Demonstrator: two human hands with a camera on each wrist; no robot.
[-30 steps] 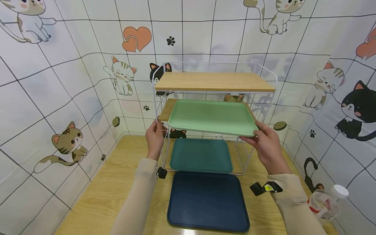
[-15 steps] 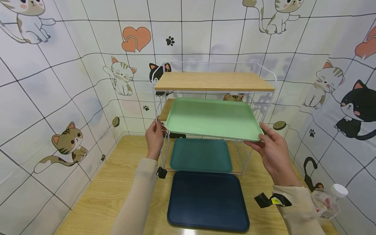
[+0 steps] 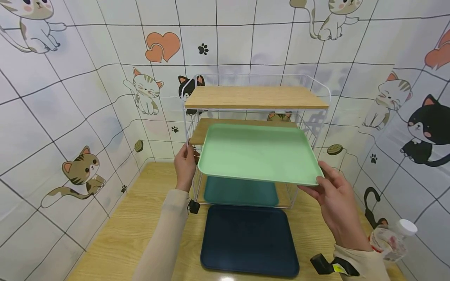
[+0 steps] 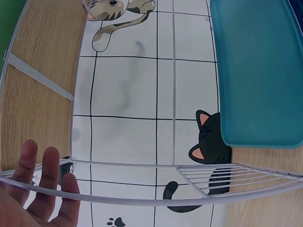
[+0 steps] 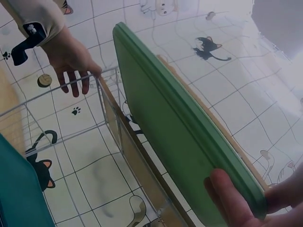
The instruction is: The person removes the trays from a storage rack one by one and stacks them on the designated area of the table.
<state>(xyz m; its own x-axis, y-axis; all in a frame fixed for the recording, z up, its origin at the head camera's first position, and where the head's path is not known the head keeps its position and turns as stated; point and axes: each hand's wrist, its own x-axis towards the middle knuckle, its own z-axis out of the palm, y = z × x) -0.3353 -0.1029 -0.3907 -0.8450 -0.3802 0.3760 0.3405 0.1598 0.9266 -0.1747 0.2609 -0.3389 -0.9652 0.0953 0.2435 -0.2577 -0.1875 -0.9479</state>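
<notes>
My right hand (image 3: 337, 203) pinches the near right corner of a light green tray (image 3: 260, 154), thumb on the rim and fingers beneath. The tray sticks out in front of the middle shelf, above a teal tray (image 3: 242, 191) on the bottom shelf. At the left, my left hand (image 3: 185, 166) holds the front post of a white wire rack (image 3: 321, 128) with wooden shelves, level with its middle board. Some of its fingers (image 4: 49, 177) show behind the wire in the left wrist view. The right wrist view shows the green tray's underside (image 5: 165, 123).
A dark navy tray (image 3: 249, 240) lies on the wooden table (image 3: 133, 218) in front of the rack. The rack's top board (image 3: 256, 97) bears nothing. At the right stands a clear bottle with a white cap (image 3: 391, 238). Cat-print walls (image 3: 235, 43) enclose the table.
My right hand has drawn the green tray toward me and down, baring more of the middle board and covering the back of the teal tray. The left hand stays on the rack.
</notes>
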